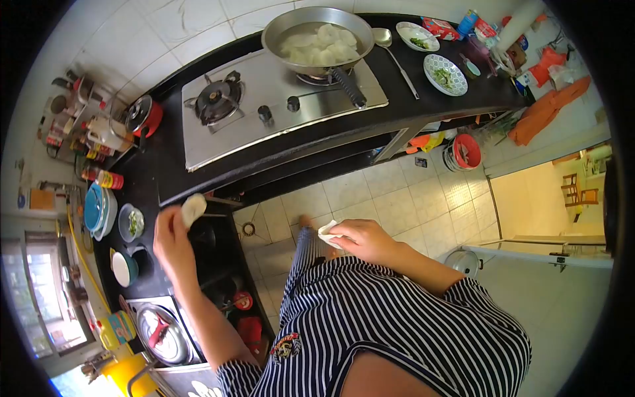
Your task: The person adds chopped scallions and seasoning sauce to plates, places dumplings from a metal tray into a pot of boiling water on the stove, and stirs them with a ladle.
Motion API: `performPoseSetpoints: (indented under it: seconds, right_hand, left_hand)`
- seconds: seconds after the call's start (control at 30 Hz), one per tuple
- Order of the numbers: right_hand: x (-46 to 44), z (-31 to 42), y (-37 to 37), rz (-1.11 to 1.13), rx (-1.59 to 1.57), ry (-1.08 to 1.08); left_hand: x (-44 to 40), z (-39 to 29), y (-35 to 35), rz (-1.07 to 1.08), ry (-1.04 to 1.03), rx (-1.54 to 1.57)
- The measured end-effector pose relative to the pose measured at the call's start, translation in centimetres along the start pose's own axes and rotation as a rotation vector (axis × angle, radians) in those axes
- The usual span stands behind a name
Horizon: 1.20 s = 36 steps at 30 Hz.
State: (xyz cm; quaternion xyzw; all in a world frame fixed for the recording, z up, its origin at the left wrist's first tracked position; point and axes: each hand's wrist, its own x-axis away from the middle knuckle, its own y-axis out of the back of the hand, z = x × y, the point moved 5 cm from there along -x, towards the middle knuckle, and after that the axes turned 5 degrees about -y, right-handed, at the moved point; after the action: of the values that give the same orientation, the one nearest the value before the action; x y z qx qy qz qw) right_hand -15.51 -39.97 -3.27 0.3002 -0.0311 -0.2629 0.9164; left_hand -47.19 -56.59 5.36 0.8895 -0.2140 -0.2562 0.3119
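Note:
My left hand [173, 239] is pinched on a flat, roundish piece of white dough [193, 210], held up near the counter's inner edge. In front of my striped shirt, my right hand [362, 238] is closed on another thin white piece of dough [329, 233], partly hidden by the fingers. Ahead of me a steel frying pan [271, 41] sits on the right burner of the gas stove [228, 135]. Pale, soft dough pieces [324, 46] lie heaped in liquid inside it. Both hands are well apart from the pan.
Right of the pan lie a metal ladle [400, 69] and two patterned bowls with chopped greens, one being the nearer bowl [446, 75]. A red pot [143, 116] stands left of the stove. Bowls, including a glass bowl [131, 223], line the left counter. A red bucket [462, 153] is on the floor.

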Motion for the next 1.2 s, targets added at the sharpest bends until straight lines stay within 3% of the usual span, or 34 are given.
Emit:
performPoseSetpoints:
  seconds: [0.17, 0.37, 0.5, 0.67, 0.77, 0.8, 0.87, 1.0, 1.1, 1.13, 1.2]
  right_hand:
    - [-2.1, -1.8, 4.4, -0.129, 0.055, -0.067]
    - [-4.1, -3.8, 9.7, -0.301, 0.003, -0.321]
    - [-5.0, -4.0, 12.8, -0.457, 0.044, -0.403]
    - [-5.0, -4.2, 15.0, -0.667, 0.125, -0.515]
    - [-5.9, -3.7, 17.1, -0.705, 0.171, -0.541]
    - [-6.6, -3.6, 18.2, -0.701, 0.229, -0.499]
    - [-8.6, -3.5, 20.6, -0.694, 0.278, -0.467]
    - [-15.8, -3.8, 25.3, -0.611, 0.356, -0.282]
    - [-23.4, -5.7, 27.0, -0.574, 0.349, -0.03]
    - [-26.4, -7.0, 27.0, -0.494, 0.314, -0.085]
    - [-32.0, -9.3, 26.2, -0.36, 0.302, -0.135]
  left_hand:
    - [-12.4, -8.7, -9.8, 0.023, -0.517, 0.03]
    - [-27.1, -16.1, -24.3, 0.045, -0.639, 0.148]
    - [-34.9, -18.1, -36.1, 0.203, -0.658, 0.055]
    - [-38.8, -18.8, -46.1, 0.522, -0.607, -0.28]
    - [-40.4, -17.9, -49.3, 0.423, -0.76, -0.407]
    - [-40.5, -18.2, -48.7, 0.426, -0.76, -0.404]
    - [-40.2, -19.9, -43.0, 0.153, -0.813, -0.075]
    - [-36.4, -18.5, -31.0, 0.01, -0.578, 0.283]
    - [-29.9, -12.8, -25.1, 0.046, -0.324, 0.4]
    - [-27.2, -9.4, -24.3, 0.095, -0.189, 0.385]
    - [-20.9, -4.3, -23.0, 0.106, -0.188, 0.304]
